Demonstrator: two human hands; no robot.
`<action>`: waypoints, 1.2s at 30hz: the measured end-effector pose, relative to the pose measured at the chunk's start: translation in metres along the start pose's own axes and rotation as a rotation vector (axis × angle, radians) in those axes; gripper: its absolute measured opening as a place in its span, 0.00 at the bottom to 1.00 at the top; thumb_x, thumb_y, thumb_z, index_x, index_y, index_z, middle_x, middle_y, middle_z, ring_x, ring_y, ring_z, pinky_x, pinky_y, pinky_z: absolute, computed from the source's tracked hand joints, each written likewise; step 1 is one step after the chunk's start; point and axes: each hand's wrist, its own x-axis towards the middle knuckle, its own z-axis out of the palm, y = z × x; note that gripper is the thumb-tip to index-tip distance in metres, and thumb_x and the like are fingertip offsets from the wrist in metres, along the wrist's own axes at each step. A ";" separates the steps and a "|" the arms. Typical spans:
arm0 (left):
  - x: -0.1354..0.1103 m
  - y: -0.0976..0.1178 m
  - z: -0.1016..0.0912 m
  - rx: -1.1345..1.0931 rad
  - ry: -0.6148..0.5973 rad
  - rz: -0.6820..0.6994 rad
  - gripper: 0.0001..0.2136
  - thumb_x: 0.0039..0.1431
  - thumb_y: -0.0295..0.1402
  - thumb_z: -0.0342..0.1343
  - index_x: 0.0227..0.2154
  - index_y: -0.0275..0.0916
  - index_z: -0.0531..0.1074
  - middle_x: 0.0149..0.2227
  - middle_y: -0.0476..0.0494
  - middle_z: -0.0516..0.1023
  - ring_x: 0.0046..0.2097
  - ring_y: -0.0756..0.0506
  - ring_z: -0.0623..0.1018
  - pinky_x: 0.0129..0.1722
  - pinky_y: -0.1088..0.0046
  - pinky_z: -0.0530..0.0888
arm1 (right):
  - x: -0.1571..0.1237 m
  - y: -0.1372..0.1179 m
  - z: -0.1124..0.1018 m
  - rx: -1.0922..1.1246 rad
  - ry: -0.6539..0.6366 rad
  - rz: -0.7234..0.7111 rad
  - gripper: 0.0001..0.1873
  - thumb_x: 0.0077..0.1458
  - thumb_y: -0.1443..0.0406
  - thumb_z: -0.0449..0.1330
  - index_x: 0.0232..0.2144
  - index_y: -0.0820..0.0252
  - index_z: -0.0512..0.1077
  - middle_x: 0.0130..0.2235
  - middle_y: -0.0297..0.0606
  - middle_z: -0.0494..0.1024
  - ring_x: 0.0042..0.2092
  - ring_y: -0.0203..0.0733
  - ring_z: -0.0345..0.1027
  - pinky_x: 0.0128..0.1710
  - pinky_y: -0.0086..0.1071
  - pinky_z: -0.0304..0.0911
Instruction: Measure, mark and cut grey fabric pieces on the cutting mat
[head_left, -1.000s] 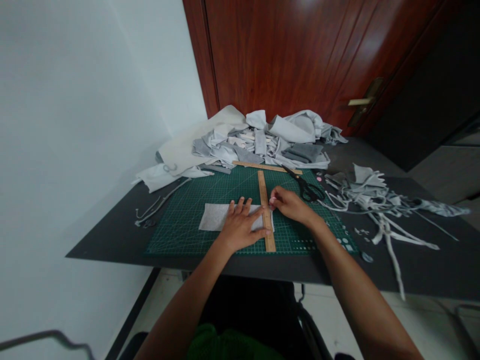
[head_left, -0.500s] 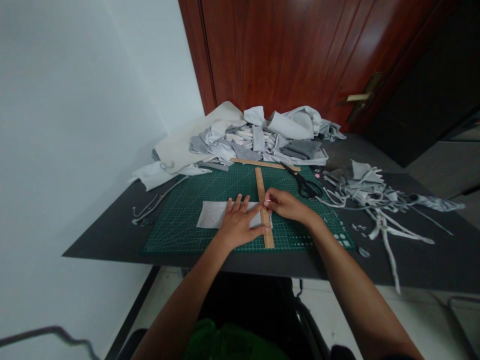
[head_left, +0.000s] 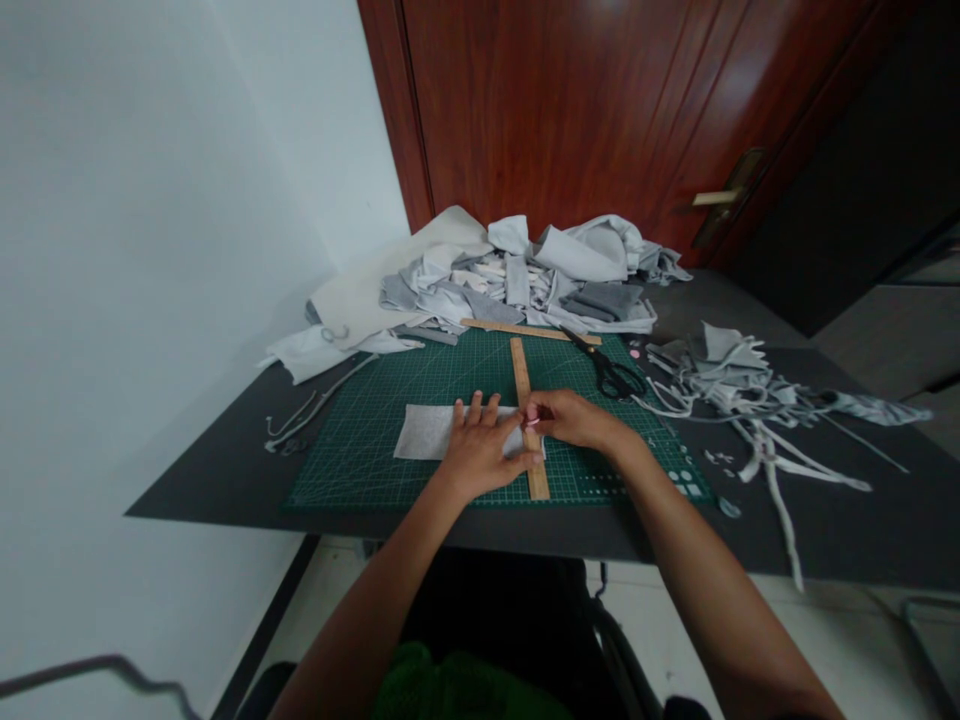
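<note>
Left hand [head_left: 484, 452], fingers spread, partly hides cloth [head_left: 424, 432], ruler [head_left: 520, 365]; right hand [head_left: 564, 417] pinches pink bit [head_left: 533, 414] at ruler. Scissors [head_left: 616, 381] right of ruler, scraps [head_left: 517, 280] beyond.

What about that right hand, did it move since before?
Yes: against the scissors, the right hand has shifted a little left and towards the camera, now reaching over the nearer wooden ruler.

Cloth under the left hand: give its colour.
The cloth is light grey; see the head view.
</note>
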 end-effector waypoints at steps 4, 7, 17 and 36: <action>-0.001 0.002 0.003 0.018 0.022 -0.006 0.35 0.63 0.63 0.52 0.68 0.54 0.63 0.73 0.39 0.59 0.73 0.23 0.53 0.69 0.33 0.47 | -0.003 0.001 -0.002 0.054 -0.065 0.019 0.02 0.54 0.68 0.62 0.30 0.58 0.71 0.30 0.31 0.74 0.33 0.38 0.67 0.33 0.29 0.59; -0.001 0.002 0.001 0.000 0.001 -0.006 0.36 0.62 0.64 0.52 0.68 0.54 0.63 0.73 0.40 0.58 0.73 0.22 0.53 0.69 0.34 0.46 | -0.003 0.003 -0.002 0.074 -0.088 0.048 0.03 0.53 0.68 0.63 0.30 0.58 0.71 0.30 0.31 0.74 0.32 0.39 0.67 0.32 0.29 0.59; 0.002 0.003 -0.005 -0.009 -0.048 -0.018 0.38 0.59 0.67 0.53 0.68 0.54 0.64 0.74 0.40 0.57 0.74 0.22 0.52 0.69 0.34 0.46 | -0.001 0.009 0.001 0.054 -0.086 0.047 0.03 0.51 0.69 0.64 0.31 0.58 0.75 0.32 0.33 0.77 0.34 0.40 0.70 0.35 0.30 0.61; 0.001 0.002 -0.003 -0.001 -0.027 -0.020 0.40 0.59 0.67 0.53 0.69 0.55 0.62 0.74 0.39 0.56 0.73 0.21 0.52 0.69 0.32 0.46 | -0.002 0.006 0.000 0.062 -0.081 0.068 0.04 0.52 0.69 0.64 0.32 0.59 0.76 0.33 0.34 0.79 0.35 0.41 0.72 0.36 0.31 0.64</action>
